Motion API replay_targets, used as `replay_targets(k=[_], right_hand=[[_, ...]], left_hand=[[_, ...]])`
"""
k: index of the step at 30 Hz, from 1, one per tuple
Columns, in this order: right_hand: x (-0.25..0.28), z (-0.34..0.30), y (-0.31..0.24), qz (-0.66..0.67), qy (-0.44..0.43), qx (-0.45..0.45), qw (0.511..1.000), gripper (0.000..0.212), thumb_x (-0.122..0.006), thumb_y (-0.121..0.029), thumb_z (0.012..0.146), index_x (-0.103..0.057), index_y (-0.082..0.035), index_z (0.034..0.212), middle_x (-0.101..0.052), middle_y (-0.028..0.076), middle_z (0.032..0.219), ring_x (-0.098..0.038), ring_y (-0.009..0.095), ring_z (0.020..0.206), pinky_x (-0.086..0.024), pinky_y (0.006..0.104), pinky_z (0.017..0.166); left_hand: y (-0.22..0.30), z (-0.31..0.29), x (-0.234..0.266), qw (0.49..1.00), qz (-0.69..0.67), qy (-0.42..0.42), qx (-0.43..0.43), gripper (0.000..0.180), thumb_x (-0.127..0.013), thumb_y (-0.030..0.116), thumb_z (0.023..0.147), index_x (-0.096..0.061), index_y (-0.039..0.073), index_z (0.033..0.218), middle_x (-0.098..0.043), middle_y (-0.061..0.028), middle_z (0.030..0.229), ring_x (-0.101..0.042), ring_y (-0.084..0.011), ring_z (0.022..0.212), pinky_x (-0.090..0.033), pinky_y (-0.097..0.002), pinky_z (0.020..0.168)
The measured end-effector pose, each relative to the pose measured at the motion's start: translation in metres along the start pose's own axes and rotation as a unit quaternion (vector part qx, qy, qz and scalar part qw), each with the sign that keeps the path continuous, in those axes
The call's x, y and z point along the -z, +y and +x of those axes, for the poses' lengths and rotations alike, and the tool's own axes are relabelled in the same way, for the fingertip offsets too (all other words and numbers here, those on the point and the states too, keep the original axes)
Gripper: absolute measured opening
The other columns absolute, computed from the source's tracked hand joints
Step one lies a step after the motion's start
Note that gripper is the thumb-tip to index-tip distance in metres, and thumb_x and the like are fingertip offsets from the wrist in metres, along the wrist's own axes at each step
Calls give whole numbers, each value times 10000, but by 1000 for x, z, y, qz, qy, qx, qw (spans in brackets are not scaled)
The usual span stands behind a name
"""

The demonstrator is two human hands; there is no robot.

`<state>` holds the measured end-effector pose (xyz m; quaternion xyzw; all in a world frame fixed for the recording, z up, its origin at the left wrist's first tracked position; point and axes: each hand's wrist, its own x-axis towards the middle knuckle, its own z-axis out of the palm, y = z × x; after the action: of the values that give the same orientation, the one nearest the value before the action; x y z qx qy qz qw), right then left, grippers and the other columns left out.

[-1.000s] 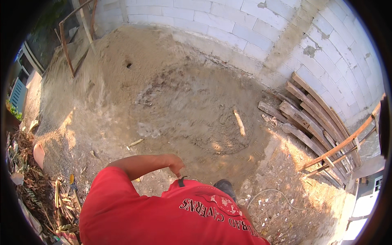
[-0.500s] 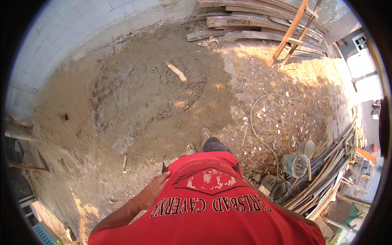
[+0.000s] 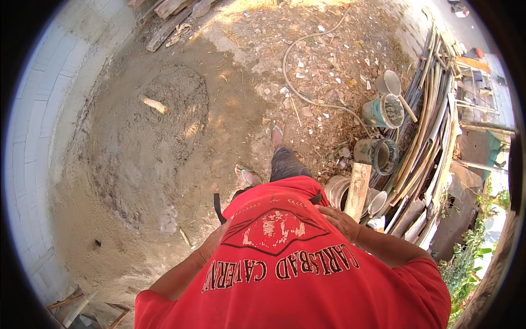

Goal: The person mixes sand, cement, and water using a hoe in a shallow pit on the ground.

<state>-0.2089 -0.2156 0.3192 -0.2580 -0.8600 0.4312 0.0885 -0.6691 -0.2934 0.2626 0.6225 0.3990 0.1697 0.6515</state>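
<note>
My left hand [image 3: 215, 241] rests against the left side of my red shirt [image 3: 263, 285] at the waist, partly covered by the cloth. On the right side, my right hand [image 3: 341, 223] lies against the shirt with its fingers stretched out and nothing in them. Just beyond it stands a wooden board [image 3: 358, 191], apart from the hand as far as I can tell. A wide mound of wet grey-brown mortar [image 3: 175, 93] spreads over the ground ahead to the left. A short pale wooden handle [image 3: 155, 105] sticks out of it.
Two dirty buckets [image 3: 384, 112] [image 3: 377, 156] stand at the right, with a long-handled round scoop [image 3: 390, 83] behind. Bundled poles [image 3: 424, 159] lie beyond them. A hose [image 3: 307, 98] curves over rubble. A pale block wall [image 3: 33, 148] runs along the left.
My view has turned right, so the mortar and handle sit farther left and the buckets nearer the middle. My right hand has come into sight, and my feet have shifted.
</note>
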Motion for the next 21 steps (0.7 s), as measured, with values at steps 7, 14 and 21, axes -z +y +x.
replay_targets(k=[7, 14, 21], right_hand=[[4, -26, 13, 22, 47, -6, 999, 950, -664, -537, 842, -230, -97, 1564, -342, 264, 1531, -407, 426, 1393, -391, 507, 1099], [35, -74, 60, 28, 92, 10, 995, 955, -683, -537, 840, -230, -106, 1561, -330, 271, 1534, -400, 430, 1397, -384, 512, 1108], [68, -134, 113, 27, 104, -23, 994, 970, -709, -513, 821, -235, -88, 1552, -323, 248, 1553, -385, 413, 1416, -332, 512, 1152]], left_hand=[[4, 40, 0, 997, 59, -31, -32, 816, -606, 422, 916, -261, 33, 1544, -276, -282, 1568, -319, -439, 1440, -264, -565, 1175], [20, 104, -14, 991, 120, -44, -45, 814, -606, 417, 916, -260, 32, 1544, -286, -283, 1563, -329, -449, 1431, -273, -566, 1171], [24, 179, -33, 982, 173, -67, -39, 811, -606, 413, 916, -259, 32, 1543, -297, -283, 1558, -339, -459, 1423, -282, -567, 1167]])
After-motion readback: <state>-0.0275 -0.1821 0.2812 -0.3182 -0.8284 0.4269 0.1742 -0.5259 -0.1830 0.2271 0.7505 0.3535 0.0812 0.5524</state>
